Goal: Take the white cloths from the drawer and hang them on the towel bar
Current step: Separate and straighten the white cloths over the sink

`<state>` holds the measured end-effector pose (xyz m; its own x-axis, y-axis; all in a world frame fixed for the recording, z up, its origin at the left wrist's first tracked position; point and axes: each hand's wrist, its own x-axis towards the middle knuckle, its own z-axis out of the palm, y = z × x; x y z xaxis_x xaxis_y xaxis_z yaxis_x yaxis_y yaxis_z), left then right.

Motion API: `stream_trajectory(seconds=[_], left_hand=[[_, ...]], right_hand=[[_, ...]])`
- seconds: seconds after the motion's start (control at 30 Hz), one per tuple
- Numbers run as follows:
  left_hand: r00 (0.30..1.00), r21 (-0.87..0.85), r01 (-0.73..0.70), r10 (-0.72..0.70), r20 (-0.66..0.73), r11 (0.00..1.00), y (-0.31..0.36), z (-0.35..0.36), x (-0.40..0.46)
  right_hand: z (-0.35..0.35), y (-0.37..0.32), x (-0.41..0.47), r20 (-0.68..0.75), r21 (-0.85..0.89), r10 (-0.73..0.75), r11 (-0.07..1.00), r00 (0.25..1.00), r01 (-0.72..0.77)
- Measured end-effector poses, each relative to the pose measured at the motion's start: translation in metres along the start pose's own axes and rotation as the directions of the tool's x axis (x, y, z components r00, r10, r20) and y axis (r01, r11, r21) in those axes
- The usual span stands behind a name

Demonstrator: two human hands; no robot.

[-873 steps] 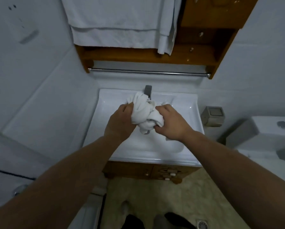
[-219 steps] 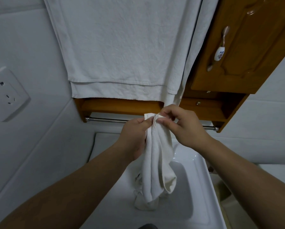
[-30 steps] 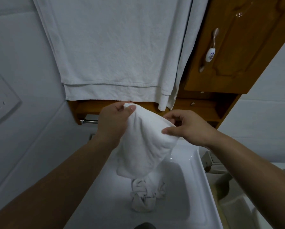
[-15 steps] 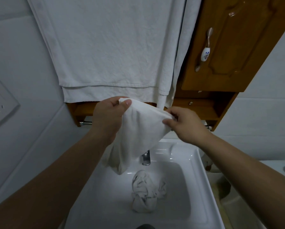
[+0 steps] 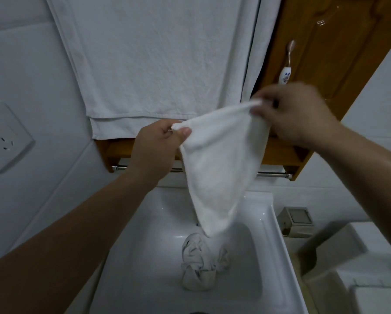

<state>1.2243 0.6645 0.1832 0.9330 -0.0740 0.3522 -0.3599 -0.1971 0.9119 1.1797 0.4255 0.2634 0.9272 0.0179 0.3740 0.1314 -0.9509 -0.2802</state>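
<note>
Two hands hold one small white terry cloth (image 5: 219, 159) spread in the air above the white ceramic sink (image 5: 278, 252): the left hand (image 5: 158, 146) pinches one top corner, the right hand (image 5: 296, 114), blurred, grips the other. It hangs in front of the chrome towel bar (image 5: 273, 174), not yet over it. One crumpled white cloth (image 5: 199, 266) lies in the basin, so at least two hangings seem left.

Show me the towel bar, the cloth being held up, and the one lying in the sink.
Towel bar (image 5: 272, 174), head view: bare right stretch.
Held cloth (image 5: 219, 159), head view: middle.
Crumpled cloth (image 5: 198, 261), head view: middle, in the sink.
</note>
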Motion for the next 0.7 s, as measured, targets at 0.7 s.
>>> stream_trajectory(seconds=[0.7], left_hand=[[0.961, 0.488, -0.233, 0.12, 0.25, 0.841, -0.002, 0.088, -0.013]], right_hand=[[0.03, 0.076, -0.058, 0.025, 0.078, 0.366, 0.927, 0.93, -0.367]])
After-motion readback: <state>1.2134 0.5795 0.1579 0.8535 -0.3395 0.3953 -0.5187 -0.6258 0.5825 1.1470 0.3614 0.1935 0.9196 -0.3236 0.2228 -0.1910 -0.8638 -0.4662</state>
